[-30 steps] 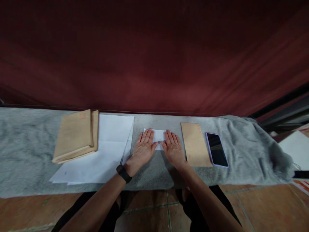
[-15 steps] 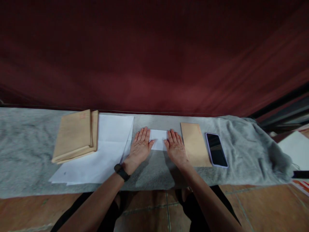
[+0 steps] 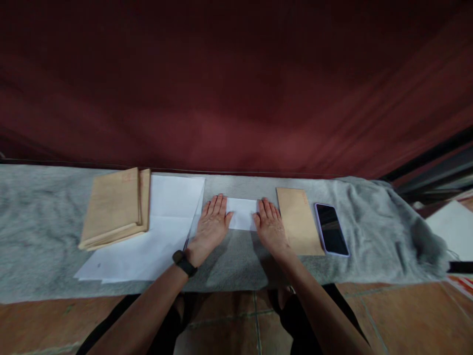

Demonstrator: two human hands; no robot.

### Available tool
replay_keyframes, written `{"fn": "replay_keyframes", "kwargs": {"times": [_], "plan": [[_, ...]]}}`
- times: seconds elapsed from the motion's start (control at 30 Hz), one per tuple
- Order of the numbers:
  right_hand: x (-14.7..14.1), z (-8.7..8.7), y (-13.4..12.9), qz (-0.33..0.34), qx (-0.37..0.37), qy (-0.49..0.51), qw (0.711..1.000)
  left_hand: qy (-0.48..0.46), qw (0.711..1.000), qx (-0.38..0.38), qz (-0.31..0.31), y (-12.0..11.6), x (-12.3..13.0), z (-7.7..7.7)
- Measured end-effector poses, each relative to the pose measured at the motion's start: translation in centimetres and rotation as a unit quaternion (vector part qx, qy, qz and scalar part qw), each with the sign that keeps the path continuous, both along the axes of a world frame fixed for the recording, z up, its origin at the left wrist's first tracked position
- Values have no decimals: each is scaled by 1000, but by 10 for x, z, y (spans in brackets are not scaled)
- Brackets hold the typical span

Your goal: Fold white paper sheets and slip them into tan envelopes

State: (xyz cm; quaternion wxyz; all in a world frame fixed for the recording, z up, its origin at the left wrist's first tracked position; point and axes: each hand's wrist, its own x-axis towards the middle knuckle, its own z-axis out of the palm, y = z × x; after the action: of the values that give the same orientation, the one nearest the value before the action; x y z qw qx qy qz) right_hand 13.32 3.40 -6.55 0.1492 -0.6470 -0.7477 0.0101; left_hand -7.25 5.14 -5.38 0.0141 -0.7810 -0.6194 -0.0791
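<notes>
A small folded white paper (image 3: 243, 214) lies flat on the grey cloth, its middle showing between my two hands. My left hand (image 3: 213, 222) presses on its left end, palm down with the fingers stretched out. On the right end rests my right hand (image 3: 271, 226), also flat and open, with the thumb pointing inward. Both palms hide the paper's ends. Just right of my right hand is a single brown envelope (image 3: 300, 222). Left of my left hand lie larger white sheets (image 3: 172, 212) with a fold line across them.
Several stacked brown envelopes (image 3: 113, 204) lie on the sheets at the left. A phone in a pale purple case (image 3: 331, 230) is right of the single envelope. Grey cloth (image 3: 384, 231) covers the narrow surface, bunched at the right end. A dark red drape (image 3: 236, 98) rises behind.
My left hand has slid slightly to the left along the paper, and my right hand a touch to the right. More of the white paper shows between them.
</notes>
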Motion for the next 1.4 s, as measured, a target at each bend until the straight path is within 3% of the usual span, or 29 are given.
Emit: {"fn": "replay_keyframes", "kwargs": {"times": [0.27,0.53,0.7,0.9,1.4], "plan": [[1,-7,0,-6,31,25,999,-38,999,15,7,0,2,2],[1,-8,1,4,46,61,997,-52,993,14,-105,-18,19,1],[-5,-2,1,43,35,77,995,-45,989,10,-140,-23,22,0],[-15,1,-4,92,4,55,994,-25,991,16,-132,-23,22,-3],[-8,-3,-3,29,6,-3,1000,-22,997,33,-70,-14,8,-4]]}}
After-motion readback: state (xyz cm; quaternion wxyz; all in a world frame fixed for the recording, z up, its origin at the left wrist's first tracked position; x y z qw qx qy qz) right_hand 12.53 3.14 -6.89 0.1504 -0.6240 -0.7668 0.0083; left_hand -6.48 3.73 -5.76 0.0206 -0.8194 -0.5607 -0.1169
